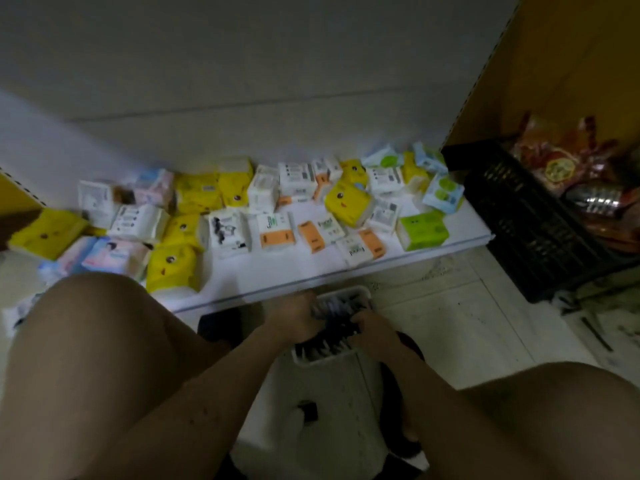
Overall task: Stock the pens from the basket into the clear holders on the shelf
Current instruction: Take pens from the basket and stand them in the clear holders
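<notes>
Your left hand and right hand each gripped dark slim pens inside the white rectangular plastic basket between them.

I see dim light over a low white shelf strewn with tissue packs, with a grey back panel behind it. A yellow side panel stands at right. A black crate of snack packets sits on the pale tiled floor.

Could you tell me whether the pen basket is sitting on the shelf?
No, the basket sits lower than the shelf, in front of its front edge.
</notes>
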Action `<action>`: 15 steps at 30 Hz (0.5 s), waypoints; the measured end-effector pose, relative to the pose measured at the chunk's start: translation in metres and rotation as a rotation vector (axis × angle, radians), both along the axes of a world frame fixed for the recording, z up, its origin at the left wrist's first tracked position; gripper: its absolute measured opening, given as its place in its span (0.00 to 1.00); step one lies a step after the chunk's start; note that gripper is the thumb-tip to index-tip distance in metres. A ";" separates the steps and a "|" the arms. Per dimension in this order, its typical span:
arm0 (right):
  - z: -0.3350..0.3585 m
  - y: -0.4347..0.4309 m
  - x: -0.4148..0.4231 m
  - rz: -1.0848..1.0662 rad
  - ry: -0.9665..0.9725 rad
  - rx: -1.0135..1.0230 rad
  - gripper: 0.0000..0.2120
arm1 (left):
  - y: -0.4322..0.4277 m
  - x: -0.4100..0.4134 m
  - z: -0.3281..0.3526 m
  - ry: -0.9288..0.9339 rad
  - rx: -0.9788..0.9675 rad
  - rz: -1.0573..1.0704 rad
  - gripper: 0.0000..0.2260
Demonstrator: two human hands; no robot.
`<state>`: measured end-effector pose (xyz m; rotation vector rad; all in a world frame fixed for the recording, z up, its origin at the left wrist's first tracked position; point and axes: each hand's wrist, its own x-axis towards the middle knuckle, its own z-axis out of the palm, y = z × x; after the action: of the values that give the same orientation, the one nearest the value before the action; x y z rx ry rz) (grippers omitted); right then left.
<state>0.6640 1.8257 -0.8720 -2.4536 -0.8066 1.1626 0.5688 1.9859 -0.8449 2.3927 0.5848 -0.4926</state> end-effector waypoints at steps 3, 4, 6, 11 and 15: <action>-0.038 -0.006 0.003 -0.026 -0.013 -0.088 0.12 | -0.007 -0.002 -0.042 0.122 -0.101 0.094 0.18; -0.048 -0.007 0.004 -0.025 0.010 -0.103 0.12 | -0.010 -0.004 -0.055 0.143 -0.126 0.121 0.19; -0.065 -0.005 0.008 -0.025 0.080 -0.149 0.11 | -0.017 -0.006 -0.080 0.159 -0.135 0.165 0.19; -0.107 0.006 0.013 -0.006 0.059 -0.174 0.12 | -0.033 -0.013 -0.134 0.222 -0.189 0.283 0.11; -0.132 0.020 0.009 0.081 0.023 -0.142 0.03 | -0.033 -0.017 -0.156 0.235 -0.094 0.271 0.14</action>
<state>0.6732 1.8454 -1.0040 -2.5369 -0.8509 1.3164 0.5516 1.9529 -1.0013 2.1389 0.9524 -0.6691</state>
